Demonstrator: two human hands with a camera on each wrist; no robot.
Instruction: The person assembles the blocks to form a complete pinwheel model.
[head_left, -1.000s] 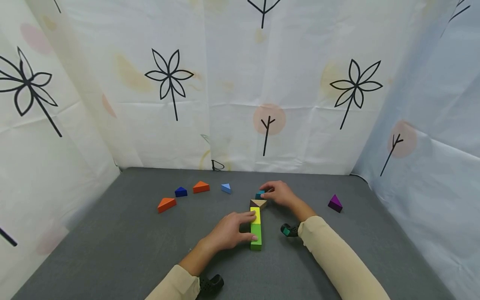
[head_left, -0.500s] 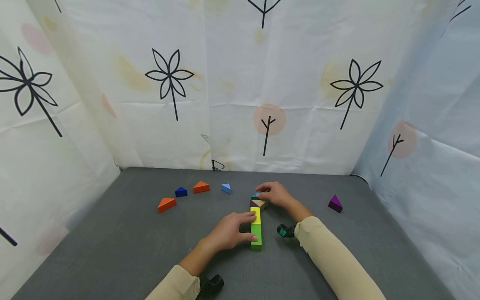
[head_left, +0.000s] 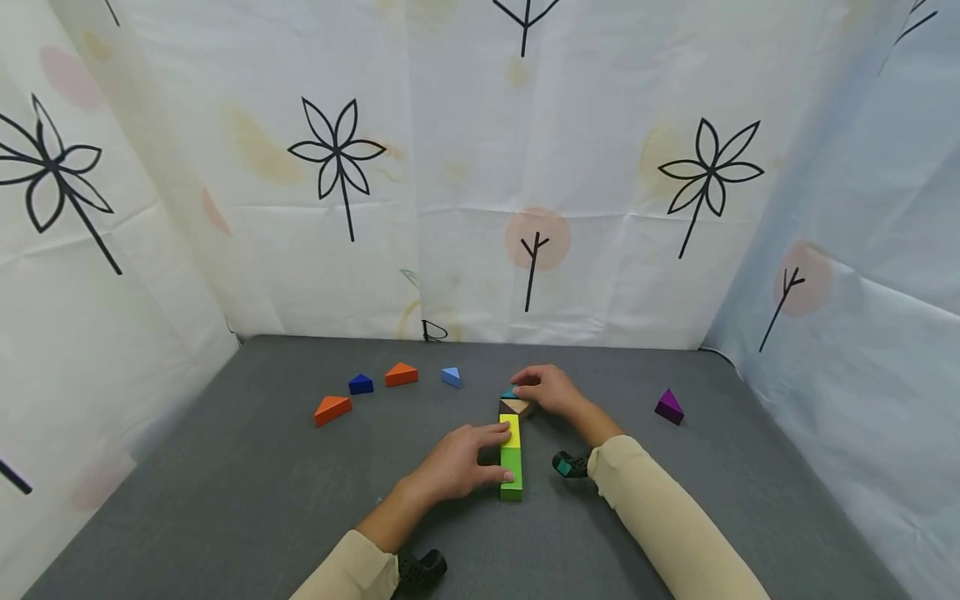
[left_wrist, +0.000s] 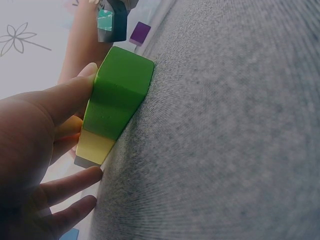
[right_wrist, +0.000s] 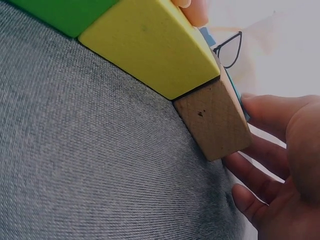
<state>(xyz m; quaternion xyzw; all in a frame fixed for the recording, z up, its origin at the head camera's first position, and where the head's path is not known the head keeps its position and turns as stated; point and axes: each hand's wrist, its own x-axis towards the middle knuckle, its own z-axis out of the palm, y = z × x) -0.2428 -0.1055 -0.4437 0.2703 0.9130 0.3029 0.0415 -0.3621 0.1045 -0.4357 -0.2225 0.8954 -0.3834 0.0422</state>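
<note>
Pinching teal wooden triangle (head_left: 507, 393) below centre, my right hand (head_left: 551, 388) could overpush, skewing yellow-and-green wooden row (head_left: 511, 455) under spread left hand (head_left: 459, 462).

Grey worktop (head_left: 195, 500), pale sheeting (head_left: 465, 167) on three sides.
Sheeting creased; black line-drawn leaves (head_left: 337, 150) and twigs (head_left: 533, 258), faint pink and yellow patches (head_left: 69, 77). Right side (head_left: 892, 383) bluish, left (head_left: 105, 358) creamier. Light soft.

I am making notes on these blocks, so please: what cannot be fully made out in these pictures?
Head view: most of the teal block, hidden by the right hand.
Right wrist view: part of the green block, cut off by the top edge.
Left wrist view: a blue piece, cut off by the bottom edge.
</note>
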